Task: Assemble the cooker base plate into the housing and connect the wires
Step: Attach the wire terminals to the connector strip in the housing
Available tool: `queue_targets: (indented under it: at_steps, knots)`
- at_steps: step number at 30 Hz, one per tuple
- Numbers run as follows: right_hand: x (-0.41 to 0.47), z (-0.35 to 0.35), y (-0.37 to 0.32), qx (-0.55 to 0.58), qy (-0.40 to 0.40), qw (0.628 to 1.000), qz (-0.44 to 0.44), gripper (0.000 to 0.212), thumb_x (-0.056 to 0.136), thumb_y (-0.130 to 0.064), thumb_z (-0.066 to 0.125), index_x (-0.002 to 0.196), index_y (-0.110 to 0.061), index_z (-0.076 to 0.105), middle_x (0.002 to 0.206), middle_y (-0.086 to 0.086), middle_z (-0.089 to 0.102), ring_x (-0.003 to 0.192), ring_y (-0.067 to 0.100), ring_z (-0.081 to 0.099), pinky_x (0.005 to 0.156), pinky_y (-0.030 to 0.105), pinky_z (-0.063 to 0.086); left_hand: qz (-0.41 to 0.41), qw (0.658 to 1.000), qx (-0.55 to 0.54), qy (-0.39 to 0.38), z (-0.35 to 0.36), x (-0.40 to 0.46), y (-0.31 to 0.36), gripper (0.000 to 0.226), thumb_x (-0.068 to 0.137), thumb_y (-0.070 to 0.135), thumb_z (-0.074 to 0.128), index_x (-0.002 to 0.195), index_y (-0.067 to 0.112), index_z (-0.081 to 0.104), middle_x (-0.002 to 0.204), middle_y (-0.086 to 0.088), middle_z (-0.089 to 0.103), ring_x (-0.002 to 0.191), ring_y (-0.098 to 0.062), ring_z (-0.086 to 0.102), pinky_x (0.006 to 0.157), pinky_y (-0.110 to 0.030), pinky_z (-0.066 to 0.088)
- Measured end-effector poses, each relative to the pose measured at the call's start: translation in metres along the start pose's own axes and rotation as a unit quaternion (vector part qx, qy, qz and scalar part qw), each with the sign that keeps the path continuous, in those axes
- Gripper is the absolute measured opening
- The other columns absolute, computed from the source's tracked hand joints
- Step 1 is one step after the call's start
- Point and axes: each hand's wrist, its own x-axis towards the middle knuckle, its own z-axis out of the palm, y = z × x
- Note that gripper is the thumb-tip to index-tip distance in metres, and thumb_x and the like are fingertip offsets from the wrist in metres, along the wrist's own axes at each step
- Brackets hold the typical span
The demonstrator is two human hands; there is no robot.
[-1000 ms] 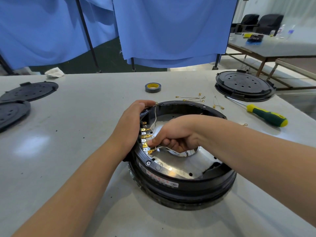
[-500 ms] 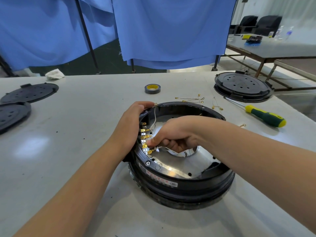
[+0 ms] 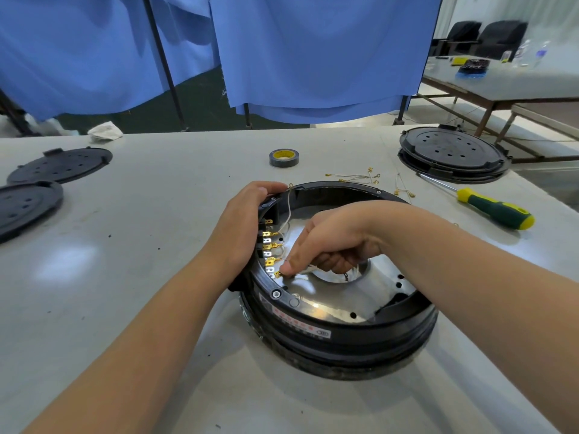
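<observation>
A round black cooker housing (image 3: pixel 329 335) lies in the middle of the table, with a shiny metal base plate (image 3: pixel 341 300) seated inside it. A row of brass terminals (image 3: pixel 268 245) lines its inner left wall. My left hand (image 3: pixel 242 228) grips the housing's left rim from outside. Reaching inside, my right hand (image 3: pixel 326 249) pinches a thin white wire with a brass connector (image 3: pixel 278 274) at the lowest terminal. Another white wire (image 3: pixel 289 205) hangs over the rim near my left fingers.
Loose wires with brass lugs (image 3: pixel 363 177) lie behind the housing. A green and yellow screwdriver (image 3: pixel 488 208) rests to the right, a tape roll (image 3: pixel 284 157) sits farther back. Stacked black lids (image 3: pixel 451 151) stand far right; two black plates (image 3: pixel 59 162) lie far left.
My right hand has shifted slightly down the terminal row with the wire connector. My left hand stays on the rim.
</observation>
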Motion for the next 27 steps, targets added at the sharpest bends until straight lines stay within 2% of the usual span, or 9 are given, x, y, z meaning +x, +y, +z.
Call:
queue_targets:
  at_steps: [12,20,27]
  knots:
    - [0.005,0.005,-0.001,-0.002,-0.001,1.0,0.014,0.02,0.096,-0.023,0.055,0.08,-0.013,0.062,0.045,-0.008,0.022,0.044,0.008,0.017,0.042,0.015,0.017,0.007,1.0,-0.003,-0.001,0.0,0.0,0.001,0.04,0.099,0.013,0.027,0.104,0.022,0.066,0.118,-0.001,0.066,0.115,-0.017,0.059,0.102,-0.036,0.044]
    - [0.004,0.008,-0.003,0.014,0.017,1.0,0.018,0.024,0.094,-0.021,0.057,0.071,-0.017,0.052,0.046,-0.007,0.02,0.042,0.007,0.014,0.038,0.015,0.016,0.009,1.0,0.004,0.0,0.001,0.0,0.001,0.041,0.099,0.012,0.026,0.105,0.021,0.066,0.119,-0.002,0.066,0.115,-0.018,0.058,0.104,-0.039,0.043]
    - [-0.003,0.012,-0.008,-0.01,0.044,0.998,0.034,0.026,0.094,-0.02,0.058,0.068,-0.016,0.054,0.044,-0.007,0.022,0.039,0.007,0.016,0.039,0.015,0.016,-0.003,1.0,-0.013,-0.009,0.002,0.002,0.0,0.041,0.099,0.015,0.027,0.1,0.023,0.068,0.116,-0.002,0.068,0.113,-0.019,0.06,0.1,-0.036,0.045]
